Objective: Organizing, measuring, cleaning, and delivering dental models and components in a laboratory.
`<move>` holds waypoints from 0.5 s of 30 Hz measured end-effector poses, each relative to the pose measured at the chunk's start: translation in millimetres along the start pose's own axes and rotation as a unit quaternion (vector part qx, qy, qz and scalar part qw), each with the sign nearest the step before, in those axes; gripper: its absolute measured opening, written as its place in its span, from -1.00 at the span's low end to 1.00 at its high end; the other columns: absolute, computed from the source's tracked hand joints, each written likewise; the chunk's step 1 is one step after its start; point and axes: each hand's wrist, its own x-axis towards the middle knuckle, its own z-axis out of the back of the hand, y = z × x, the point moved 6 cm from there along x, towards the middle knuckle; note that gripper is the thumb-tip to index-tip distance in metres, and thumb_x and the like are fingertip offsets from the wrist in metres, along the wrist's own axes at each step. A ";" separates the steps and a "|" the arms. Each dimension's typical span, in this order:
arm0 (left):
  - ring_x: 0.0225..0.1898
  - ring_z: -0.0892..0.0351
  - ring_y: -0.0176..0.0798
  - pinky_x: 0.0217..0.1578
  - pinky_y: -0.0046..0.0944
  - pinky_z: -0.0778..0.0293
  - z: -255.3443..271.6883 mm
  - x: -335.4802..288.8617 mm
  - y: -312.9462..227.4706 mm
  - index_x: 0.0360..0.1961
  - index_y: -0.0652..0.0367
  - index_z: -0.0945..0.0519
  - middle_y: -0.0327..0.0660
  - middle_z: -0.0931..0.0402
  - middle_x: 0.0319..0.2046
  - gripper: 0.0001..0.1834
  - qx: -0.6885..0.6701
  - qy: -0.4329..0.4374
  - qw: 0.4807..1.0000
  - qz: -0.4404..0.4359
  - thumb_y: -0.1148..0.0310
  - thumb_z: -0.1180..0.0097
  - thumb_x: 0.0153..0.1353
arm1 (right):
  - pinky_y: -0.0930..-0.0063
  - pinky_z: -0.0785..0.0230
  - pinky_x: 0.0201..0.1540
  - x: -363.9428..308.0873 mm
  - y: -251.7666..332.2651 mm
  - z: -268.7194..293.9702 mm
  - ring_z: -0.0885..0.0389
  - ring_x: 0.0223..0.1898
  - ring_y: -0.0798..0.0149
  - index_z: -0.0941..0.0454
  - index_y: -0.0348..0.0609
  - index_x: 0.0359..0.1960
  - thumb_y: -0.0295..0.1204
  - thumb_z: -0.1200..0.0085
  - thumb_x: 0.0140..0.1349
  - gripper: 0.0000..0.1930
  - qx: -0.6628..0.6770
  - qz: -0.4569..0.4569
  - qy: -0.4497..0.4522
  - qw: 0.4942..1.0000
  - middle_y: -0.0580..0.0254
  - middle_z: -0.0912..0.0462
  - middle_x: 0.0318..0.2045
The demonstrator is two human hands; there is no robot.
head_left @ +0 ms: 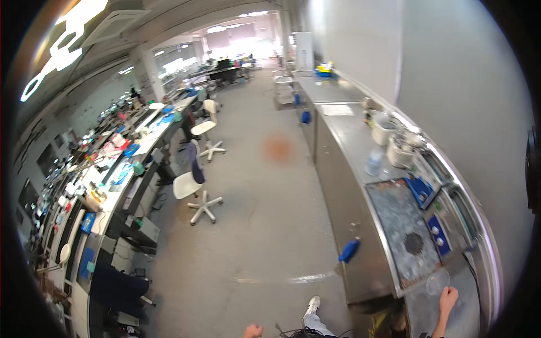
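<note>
At the lower right, my right hand [449,297] is closed at the edge of a clear, round plastic container [437,281]. The container is over the metal counter, beside the near corner of a shallow, stained tray-like basin [389,208] with a dark round drain. Low in the middle, my left hand [253,331] is curled into a loose fist with nothing visible in it, partly cut off by the lower edge. It hangs over the floor, left of my white shoe [313,307] and some dark cables [290,332].
Along the right wall runs a steel counter [344,127] with white buckets [399,152], a clear bottle [373,163] and a blue-panelled box [438,232]. Blue handles [349,249] stick out into the aisle. Cluttered workbenches [118,186] and wheeled chairs [189,185] line the left side.
</note>
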 end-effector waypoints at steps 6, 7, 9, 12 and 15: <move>-0.06 -0.66 0.08 -0.02 0.01 -0.54 74.0 1.2 5.3 -0.09 0.31 -0.65 0.21 -0.65 -0.16 -0.44 -0.058 -0.113 0.987 0.096 -0.06 -0.06 0.30 | 0.04 -0.17 -0.46 99.5 311.3 -181.8 -0.36 -0.62 -0.01 -0.37 -0.45 -0.63 -0.43 -0.02 0.13 -0.71 0.172 0.064 0.149 0.972 -0.21 -0.38 -0.68; -0.05 -0.65 0.05 0.01 0.01 -0.52 87.3 2.8 6.3 0.02 0.30 -0.62 0.15 -0.65 -0.13 -0.40 -0.019 -0.130 0.987 0.095 -0.09 -0.08 0.32 | 0.05 -0.09 -0.51 116.8 366.6 -221.4 -0.29 -0.67 0.08 -0.32 -0.45 -0.68 -0.46 0.00 0.09 -0.71 0.224 0.080 0.134 0.962 -0.20 -0.30 -0.73; -0.03 -0.62 0.03 0.05 0.02 -0.49 95.9 -1.5 11.8 0.16 0.27 -0.52 0.08 -0.63 -0.09 -0.33 -0.220 -0.156 0.956 0.114 -0.13 -0.09 0.32 | 0.11 -0.15 -0.52 144.6 463.4 -287.5 -0.32 -0.69 0.18 -0.33 -0.42 -0.69 -0.45 0.00 0.12 -0.70 0.272 0.110 0.181 0.939 -0.08 -0.34 -0.75; -0.01 -0.58 0.02 0.08 0.05 -0.46 91.1 -2.8 -7.2 0.32 0.23 -0.38 -0.02 -0.60 -0.04 -0.22 -0.436 -0.160 0.874 0.144 -0.19 -0.11 0.32 | 0.28 -0.17 -0.64 186.1 559.5 -397.4 -0.28 -0.75 0.33 -0.36 -0.31 -0.68 -0.44 0.02 0.17 -0.71 0.360 0.006 0.282 0.889 0.17 -0.35 -0.79; 0.01 -0.57 0.06 0.06 0.14 -0.44 100.2 17.8 -51.2 0.38 0.24 -0.26 0.05 -0.57 0.00 -0.15 -0.497 -0.167 0.827 0.202 -0.19 -0.12 0.32 | 0.48 -0.12 -0.75 221.0 655.2 -447.4 -0.24 -0.80 0.47 -0.41 -0.19 -0.62 -0.40 0.03 0.24 -0.74 0.448 -0.041 0.363 0.816 0.39 -0.32 -0.77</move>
